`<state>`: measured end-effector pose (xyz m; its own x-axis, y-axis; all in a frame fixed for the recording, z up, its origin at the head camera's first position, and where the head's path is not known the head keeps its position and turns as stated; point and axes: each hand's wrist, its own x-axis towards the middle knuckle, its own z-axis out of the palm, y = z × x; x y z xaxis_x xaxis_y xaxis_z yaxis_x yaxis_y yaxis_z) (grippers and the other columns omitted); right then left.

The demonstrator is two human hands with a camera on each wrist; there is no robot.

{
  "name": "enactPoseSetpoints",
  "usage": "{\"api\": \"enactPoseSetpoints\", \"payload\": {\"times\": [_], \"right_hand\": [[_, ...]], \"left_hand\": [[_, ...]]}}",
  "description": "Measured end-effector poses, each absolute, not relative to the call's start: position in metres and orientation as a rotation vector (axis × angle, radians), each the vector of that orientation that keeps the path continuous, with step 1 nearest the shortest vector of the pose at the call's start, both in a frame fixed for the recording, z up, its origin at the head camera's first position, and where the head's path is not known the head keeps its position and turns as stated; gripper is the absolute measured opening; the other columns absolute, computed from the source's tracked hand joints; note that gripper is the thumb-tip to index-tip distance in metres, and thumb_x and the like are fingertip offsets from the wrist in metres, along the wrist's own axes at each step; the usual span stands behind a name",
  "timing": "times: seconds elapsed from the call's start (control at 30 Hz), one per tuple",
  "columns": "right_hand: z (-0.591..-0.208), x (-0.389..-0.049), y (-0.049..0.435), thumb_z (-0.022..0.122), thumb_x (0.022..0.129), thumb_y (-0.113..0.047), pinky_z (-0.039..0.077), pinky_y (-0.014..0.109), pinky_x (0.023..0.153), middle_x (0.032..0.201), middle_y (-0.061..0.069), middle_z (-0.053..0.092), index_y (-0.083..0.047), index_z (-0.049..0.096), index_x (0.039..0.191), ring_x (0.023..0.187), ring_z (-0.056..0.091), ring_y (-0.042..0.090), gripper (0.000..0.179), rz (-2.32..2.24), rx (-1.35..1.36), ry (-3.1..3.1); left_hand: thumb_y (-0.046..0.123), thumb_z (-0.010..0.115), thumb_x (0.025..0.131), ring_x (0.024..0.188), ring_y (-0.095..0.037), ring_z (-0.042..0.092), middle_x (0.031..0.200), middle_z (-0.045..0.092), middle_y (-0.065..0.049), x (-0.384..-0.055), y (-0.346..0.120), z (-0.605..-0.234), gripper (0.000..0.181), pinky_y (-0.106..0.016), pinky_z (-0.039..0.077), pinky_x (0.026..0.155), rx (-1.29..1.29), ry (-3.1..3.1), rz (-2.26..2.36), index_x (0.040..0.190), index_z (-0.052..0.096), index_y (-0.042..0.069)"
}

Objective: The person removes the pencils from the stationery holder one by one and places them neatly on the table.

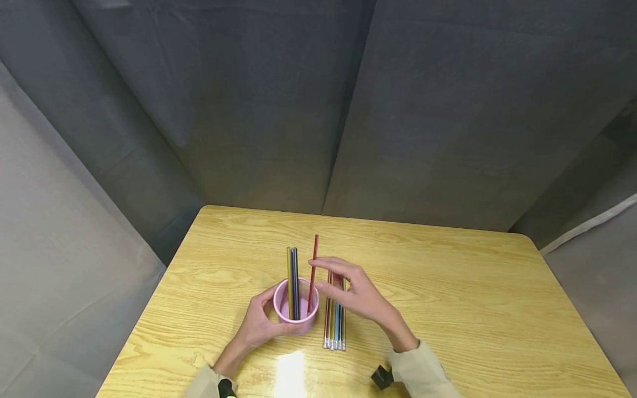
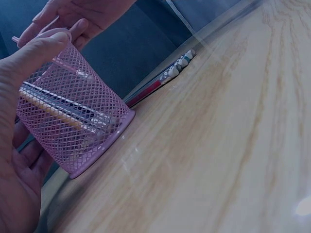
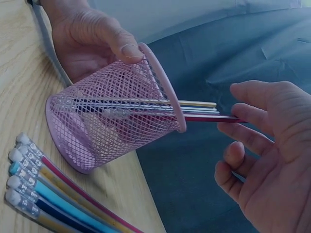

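My left hand [image 1: 257,325] holds a pink mesh pencil cup [image 2: 82,111] round its side, thumb near the rim. In the head view my right hand [image 1: 359,290] is at the cup's right, its fingers pinching a red pencil [image 1: 312,284]. That pencil points down into the cup, and its eraser end shows through the mesh above the cup's floor. Several dark pencils [image 1: 296,276] and a yellow pencil [image 1: 288,271] stand inside the cup, eraser ends down.
A row of several pencils [image 3: 58,187], red, yellow, light blue and dark, lies right of the cup with the eraser ends toward me. They rest on a wood-grain table [image 1: 448,293]. Grey curtains [image 1: 259,110] hang behind and beside it.
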<state>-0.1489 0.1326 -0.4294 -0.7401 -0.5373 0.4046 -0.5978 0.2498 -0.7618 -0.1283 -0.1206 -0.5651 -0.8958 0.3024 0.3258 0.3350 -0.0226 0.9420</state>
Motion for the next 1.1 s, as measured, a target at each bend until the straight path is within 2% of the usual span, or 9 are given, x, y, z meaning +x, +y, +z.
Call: {"api": "enactPoseSetpoints", "payload": {"times": [0.07, 0.13, 0.3, 0.57, 0.67, 0.87, 0.97, 1.1], "right_hand": [[-0.43, -0.15, 0.134, 0.075, 0.092, 0.002, 0.054, 0.023, 0.067, 0.127, 0.017, 0.071, 0.003, 0.066, 0.133, 0.075, 0.061, 0.013, 0.043, 1.538, 1.098, -2.419], [-0.43, -0.15, 0.134, 0.077, 0.089, 0.003, 0.044, 0.02, 0.052, 0.125, 0.02, 0.071, 0.005, 0.066, 0.133, 0.059, 0.048, 0.013, 0.045, 1.554, 1.096, -2.399], [-0.429, -0.151, 0.135, 0.081, 0.086, 0.004, 0.043, 0.018, 0.051, 0.129, 0.023, 0.069, 0.005, 0.065, 0.133, 0.057, 0.048, 0.014, 0.049, 1.553, 1.077, -2.376], [-0.427, -0.151, 0.136, 0.083, 0.082, 0.009, 0.042, 0.018, 0.051, 0.121, 0.022, 0.07, 0.006, 0.068, 0.128, 0.056, 0.045, 0.014, 0.049, 1.622, 0.988, -2.286], [-0.437, -0.156, 0.139, 0.084, 0.079, 0.011, 0.041, 0.018, 0.051, 0.119, 0.022, 0.071, 0.006, 0.069, 0.125, 0.055, 0.044, 0.015, 0.049, 1.681, 0.942, -2.232], [-0.46, -0.168, 0.146, 0.086, 0.075, 0.014, 0.039, 0.024, 0.049, 0.12, 0.022, 0.07, 0.003, 0.07, 0.127, 0.056, 0.044, 0.02, 0.055, 1.743, 0.89, -2.144], [-0.462, -0.168, 0.148, 0.087, 0.076, 0.013, 0.04, 0.031, 0.049, 0.118, 0.019, 0.071, 0.0, 0.07, 0.127, 0.057, 0.044, 0.019, 0.055, 1.75, 0.874, -2.115], [-0.461, -0.167, 0.151, 0.086, 0.078, 0.01, 0.042, 0.031, 0.051, 0.119, 0.015, 0.071, -0.002, 0.071, 0.127, 0.056, 0.044, 0.016, 0.053, 1.753, 0.872, -2.11]], "left_hand": [[0.001, 0.096, 0.065, 0.13, -0.042, 0.06, 0.143, 0.062, -0.022, -0.128, -0.121, -0.564, 0.094, -0.034, 0.05, 0.114, -0.701, -2.184, -2.122, 0.149, 0.054, 0.003], [0.001, 0.096, 0.065, 0.13, -0.039, 0.061, 0.144, 0.063, -0.019, -0.127, -0.121, -0.564, 0.094, -0.033, 0.049, 0.114, -0.69, -2.191, -2.124, 0.149, 0.054, 0.004], [0.002, 0.097, 0.065, 0.129, -0.033, 0.062, 0.143, 0.064, -0.017, -0.127, -0.121, -0.564, 0.094, -0.033, 0.05, 0.114, -0.682, -2.194, -2.118, 0.149, 0.054, 0.003], [0.002, 0.097, 0.064, 0.128, -0.04, 0.062, 0.142, 0.063, -0.022, -0.128, -0.121, -0.565, 0.094, -0.033, 0.049, 0.114, -0.704, -2.175, -2.115, 0.148, 0.054, 0.0], [0.002, 0.097, 0.065, 0.128, -0.042, 0.061, 0.141, 0.063, -0.024, -0.128, -0.121, -0.566, 0.094, -0.032, 0.049, 0.114, -0.713, -2.168, -2.114, 0.148, 0.054, 0.0], [0.001, 0.096, 0.067, 0.129, -0.039, 0.061, 0.141, 0.063, -0.022, -0.128, -0.121, -0.565, 0.091, -0.034, 0.049, 0.115, -0.727, -2.157, -2.138, 0.148, 0.054, 0.001], [0.0, 0.095, 0.067, 0.13, -0.034, 0.061, 0.142, 0.064, -0.019, -0.128, -0.12, -0.564, 0.09, -0.035, 0.048, 0.116, -0.719, -2.151, -2.15, 0.148, 0.055, 0.002], [0.001, 0.096, 0.065, 0.129, -0.036, 0.062, 0.142, 0.064, -0.02, -0.128, -0.12, -0.566, 0.092, -0.033, 0.048, 0.115, -0.701, -2.163, -2.124, 0.147, 0.055, 0.0]]}}
